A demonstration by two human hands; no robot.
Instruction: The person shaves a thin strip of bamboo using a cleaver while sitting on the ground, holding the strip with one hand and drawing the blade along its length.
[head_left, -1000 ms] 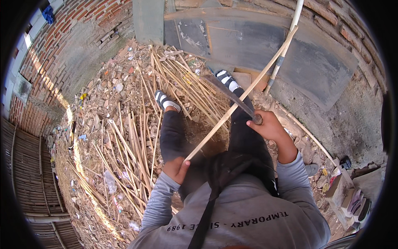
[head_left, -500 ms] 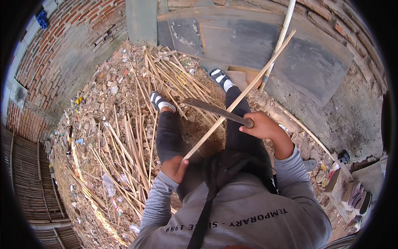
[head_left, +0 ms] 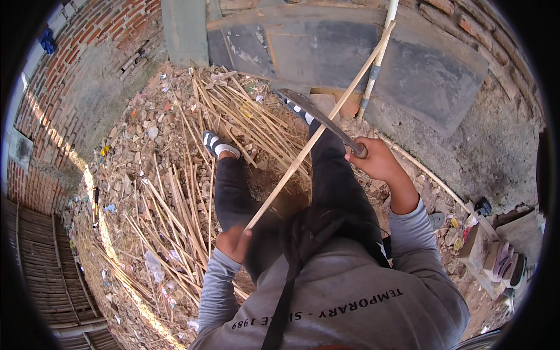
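Note:
My left hand is closed round the near end of a long, pale bamboo strip, close to my lap. The strip slants up and away to the right, crossing over my right leg. My right hand grips the short handle of a machete. Its dark, curved blade points to the far left and lies across the strip about midway along; whether the edge bites into it I cannot tell.
Cut bamboo strips lie piled beyond my feet, with another heap to my left. Rubble and litter cover the ground. Grey boards and a white pole lean at the far wall. Sandals rest on a block at right.
The machete has moved farther up the strip, and its blade has turned to point more away from me. The strip's far end has swung slightly left. My view has shifted a little.

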